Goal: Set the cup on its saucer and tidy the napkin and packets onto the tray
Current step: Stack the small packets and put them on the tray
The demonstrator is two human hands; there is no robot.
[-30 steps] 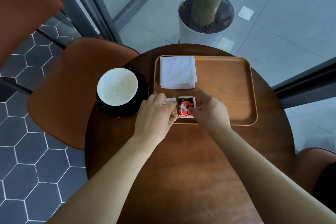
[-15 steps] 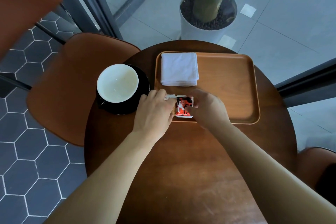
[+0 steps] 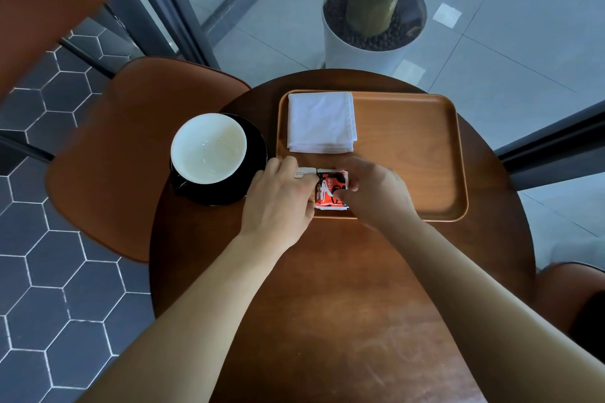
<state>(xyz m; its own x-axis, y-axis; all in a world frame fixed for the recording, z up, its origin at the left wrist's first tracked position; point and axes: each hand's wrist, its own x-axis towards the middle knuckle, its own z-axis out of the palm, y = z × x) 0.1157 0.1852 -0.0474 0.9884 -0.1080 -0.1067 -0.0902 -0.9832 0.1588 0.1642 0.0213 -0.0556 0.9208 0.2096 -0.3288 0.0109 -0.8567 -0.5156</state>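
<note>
A white-lined cup stands on its black saucer at the left of the round wooden table. The wooden tray lies to its right, with a folded white napkin in its far left corner. At the tray's near left corner, a red packet and a white packet lie side by side. My left hand has its fingers on the white packet. My right hand pinches the red packet's right edge. Parts of both packets are hidden under my fingers.
A brown chair stands close to the table's left side, another chair back is at top left. A white planter with a trunk stands behind the table by glass panels. The table's near half is bare wood.
Both hands stay on the packets at the tray's near left corner. The red packet has shifted slightly toward the white one. The view has drifted a little.
</note>
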